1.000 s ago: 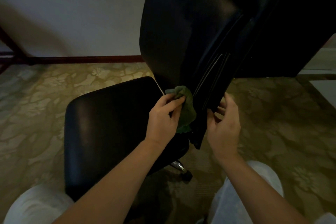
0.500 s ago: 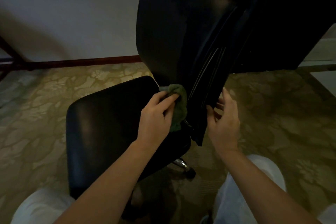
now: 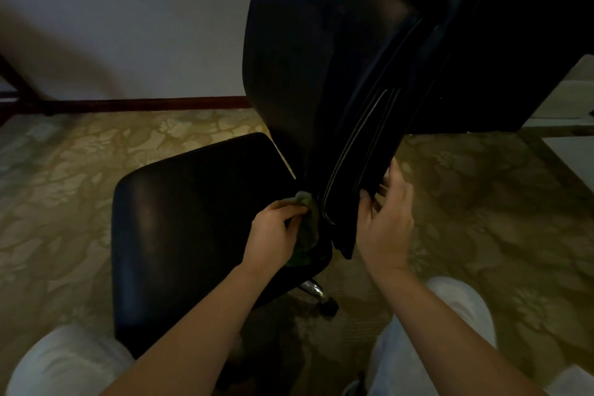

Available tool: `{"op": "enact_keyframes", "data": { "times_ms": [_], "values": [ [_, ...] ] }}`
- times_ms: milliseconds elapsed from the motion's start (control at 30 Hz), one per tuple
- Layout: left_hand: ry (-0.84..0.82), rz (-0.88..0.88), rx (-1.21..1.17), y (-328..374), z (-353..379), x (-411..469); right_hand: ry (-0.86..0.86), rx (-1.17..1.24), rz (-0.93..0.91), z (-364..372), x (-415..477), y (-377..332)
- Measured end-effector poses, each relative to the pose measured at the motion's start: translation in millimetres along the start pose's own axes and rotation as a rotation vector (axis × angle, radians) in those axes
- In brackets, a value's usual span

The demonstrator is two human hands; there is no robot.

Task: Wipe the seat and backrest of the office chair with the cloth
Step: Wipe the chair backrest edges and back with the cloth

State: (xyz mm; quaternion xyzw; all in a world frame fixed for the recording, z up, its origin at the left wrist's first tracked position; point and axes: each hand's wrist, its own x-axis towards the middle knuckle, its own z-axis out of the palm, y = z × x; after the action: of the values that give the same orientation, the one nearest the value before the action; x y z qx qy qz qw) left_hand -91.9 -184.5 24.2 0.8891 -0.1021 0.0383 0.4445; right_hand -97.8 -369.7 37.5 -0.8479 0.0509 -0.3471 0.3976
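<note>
Pressing into the crease where the glossy black seat (image 3: 193, 219) meets the backrest (image 3: 321, 58), the crumpled dark-green cloth (image 3: 308, 224) is clamped in the left grip (image 3: 273, 235). The right grip (image 3: 385, 222) clasps the backrest's lower edge. Patterned carpet (image 3: 80, 186) lies open around the seat.

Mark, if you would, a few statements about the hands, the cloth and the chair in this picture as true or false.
1. The left hand holds a green cloth low against the backrest. True.
2. The right hand hangs free and touches nothing. False: it grips the backrest's lower edge.
3. The cloth lies spread flat in the middle of the seat. False: it is bunched in the left hand, near where seat and backrest meet.
4. The floor under the seat is a patterned carpet. True.
</note>
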Motion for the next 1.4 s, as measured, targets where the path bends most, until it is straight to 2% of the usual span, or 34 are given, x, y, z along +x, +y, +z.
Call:
{"op": "enact_keyframes", "data": {
  "times_ms": [100,300,400,633,733,900,1067,1267,1400],
  "values": [
    [0.008,-0.030,-0.031,-12,-2,-10,0.002,0.002,-0.009,-4,0,-1],
    [0.180,0.011,-0.247,15,5,-7,0.003,0.006,-0.032,-3,1,-2],
    [0.215,0.006,-0.303,27,12,1,0.009,0.001,-0.046,-1,1,0],
    [0.350,-0.128,-0.491,28,39,-1,0.007,-0.015,-0.058,2,-2,5],
    [0.329,-0.145,-0.484,23,43,-1,-0.008,-0.016,-0.054,1,-2,4],
    [0.165,-0.180,-0.330,-10,28,-6,-0.061,0.101,-0.032,-7,5,10],
    [0.182,-0.152,-0.359,-16,8,-11,-0.107,0.178,0.005,-8,1,12],
    [0.256,0.003,-0.320,16,10,3,-0.138,0.109,0.094,7,-16,17],
    [0.288,0.014,-0.330,21,22,9,-0.126,0.085,0.089,10,-21,20]
  ]
}}
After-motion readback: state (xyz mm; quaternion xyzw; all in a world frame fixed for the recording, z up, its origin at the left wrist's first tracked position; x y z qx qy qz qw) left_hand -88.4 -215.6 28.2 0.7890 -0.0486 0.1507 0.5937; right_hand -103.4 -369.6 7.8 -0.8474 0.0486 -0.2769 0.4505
